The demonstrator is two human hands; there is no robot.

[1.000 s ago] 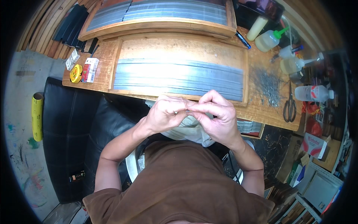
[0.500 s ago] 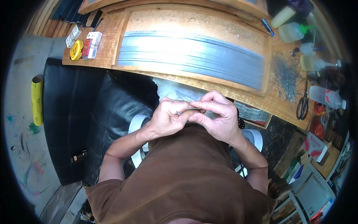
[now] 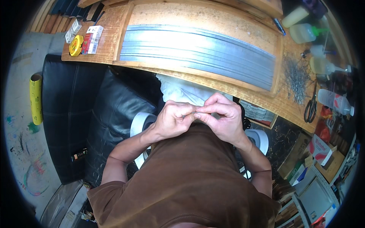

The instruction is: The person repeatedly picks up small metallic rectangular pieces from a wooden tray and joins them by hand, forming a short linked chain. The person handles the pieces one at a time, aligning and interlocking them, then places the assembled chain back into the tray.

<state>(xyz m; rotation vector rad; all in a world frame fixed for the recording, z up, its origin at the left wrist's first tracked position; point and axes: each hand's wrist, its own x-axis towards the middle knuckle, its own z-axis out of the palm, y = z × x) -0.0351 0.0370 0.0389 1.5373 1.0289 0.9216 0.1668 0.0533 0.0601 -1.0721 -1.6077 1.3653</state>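
Observation:
My left hand (image 3: 175, 118) and my right hand (image 3: 221, 117) meet in front of my brown shirt, just short of the bench edge. Both are closed, thumbs against bent fingers, pinching at the same spot. Between the fingertips only a thin sliver shows, too small and covered to name. On the bench beyond lies a wooden frame (image 3: 118, 45) with long shiny grey strips (image 3: 197, 51) side by side in it. A heap of fine dark wire-like pieces (image 3: 297, 81) and black-handled scissors (image 3: 311, 108) lie to its right.
A yellow tape measure (image 3: 76, 45) and small boxes (image 3: 93, 40) sit at the bench's left. Plastic bottles (image 3: 304, 33) line the right side. A black padded seat (image 3: 68, 114) and a yellow roll (image 3: 36, 99) are on the left. An open drawer (image 3: 258, 113) juts below the bench.
My fingertips have drawn closer together, and less of the thin piece shows between them. The bench has shifted slightly in view as my head moved.

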